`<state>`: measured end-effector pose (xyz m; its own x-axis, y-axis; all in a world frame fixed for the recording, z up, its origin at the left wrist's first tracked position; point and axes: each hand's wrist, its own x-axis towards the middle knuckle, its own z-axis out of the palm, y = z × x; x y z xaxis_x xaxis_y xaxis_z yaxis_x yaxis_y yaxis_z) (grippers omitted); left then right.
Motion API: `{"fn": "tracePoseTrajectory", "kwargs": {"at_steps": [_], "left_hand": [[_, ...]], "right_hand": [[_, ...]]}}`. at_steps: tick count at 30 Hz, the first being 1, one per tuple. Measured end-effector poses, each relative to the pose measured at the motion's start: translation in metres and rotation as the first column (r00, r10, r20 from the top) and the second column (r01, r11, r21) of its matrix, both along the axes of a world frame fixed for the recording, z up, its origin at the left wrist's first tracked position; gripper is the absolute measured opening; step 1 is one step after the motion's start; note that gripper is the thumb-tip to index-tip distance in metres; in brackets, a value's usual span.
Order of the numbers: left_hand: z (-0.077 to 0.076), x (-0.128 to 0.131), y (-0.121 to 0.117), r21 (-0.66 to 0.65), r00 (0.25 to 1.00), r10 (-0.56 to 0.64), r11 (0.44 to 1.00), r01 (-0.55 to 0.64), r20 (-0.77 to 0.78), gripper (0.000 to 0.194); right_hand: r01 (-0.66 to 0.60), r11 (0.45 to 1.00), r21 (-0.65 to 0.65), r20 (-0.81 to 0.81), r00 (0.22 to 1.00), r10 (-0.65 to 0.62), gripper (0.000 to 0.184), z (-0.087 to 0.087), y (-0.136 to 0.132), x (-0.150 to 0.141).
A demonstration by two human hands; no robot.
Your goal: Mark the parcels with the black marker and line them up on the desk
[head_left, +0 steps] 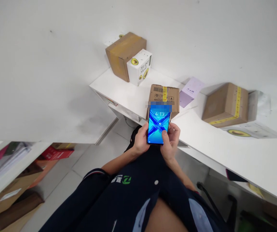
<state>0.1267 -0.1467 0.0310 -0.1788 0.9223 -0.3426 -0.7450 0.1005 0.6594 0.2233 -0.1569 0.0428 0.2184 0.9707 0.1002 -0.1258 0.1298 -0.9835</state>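
Observation:
A smartphone [159,126] with a lit blue screen is held upright in front of my chest by both hands. My left hand [141,140] wraps its left edge, thumb on the side. Fingers of my right hand [171,140] curl around the right edge and the lower part. The phone hovers over the front edge of a white table [237,151], just in front of a small taped cardboard box [164,96].
On the table stand a large cardboard box [124,54] with a white avocado-print box [139,66] against it, a lilac box [189,91] and a taped carton [226,105] at right. Shelves with papers and boxes [13,180] are at lower left. A chair arm [208,196] is below right.

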Motion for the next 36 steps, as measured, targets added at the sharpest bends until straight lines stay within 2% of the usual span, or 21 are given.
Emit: {"fn": "tracePoseTrajectory", "kwargs": {"at_steps": [4, 13, 18, 29, 36], "left_hand": [[0.003, -0.002, 0.001, 0.004, 0.998, -0.045, 0.999, 0.045, 0.037, 0.041], [0.006, -0.003, 0.003, -0.003, 0.999, -0.031, 1.000, 0.031, 0.032, 0.037], [0.008, -0.004, 0.003, 0.003, 0.997, -0.067, 0.998, 0.067, 0.050, 0.036], [0.013, 0.000, 0.007, -0.088, 0.992, -0.018, 0.996, 0.029, 0.123, 0.033], [0.004, -0.001, 0.006, 0.004, 0.989, -0.093, 0.996, 0.093, 0.111, 0.031]], "right_hand": [[-0.016, 1.000, 0.022, -0.008, 1.000, 0.016, 0.040, 0.001, 0.001, -0.001], [-0.026, 0.999, 0.029, 0.021, 0.999, 0.026, 0.039, 0.003, 0.003, -0.001], [-0.036, 0.999, 0.018, 0.017, 0.999, 0.036, 0.040, 0.003, 0.004, -0.001], [-0.043, 0.999, -0.007, 0.026, 0.999, 0.043, 0.042, 0.003, 0.003, 0.003], [0.002, 0.999, 0.045, 0.072, 0.997, -0.006, 0.041, 0.003, 0.002, 0.006]]}}
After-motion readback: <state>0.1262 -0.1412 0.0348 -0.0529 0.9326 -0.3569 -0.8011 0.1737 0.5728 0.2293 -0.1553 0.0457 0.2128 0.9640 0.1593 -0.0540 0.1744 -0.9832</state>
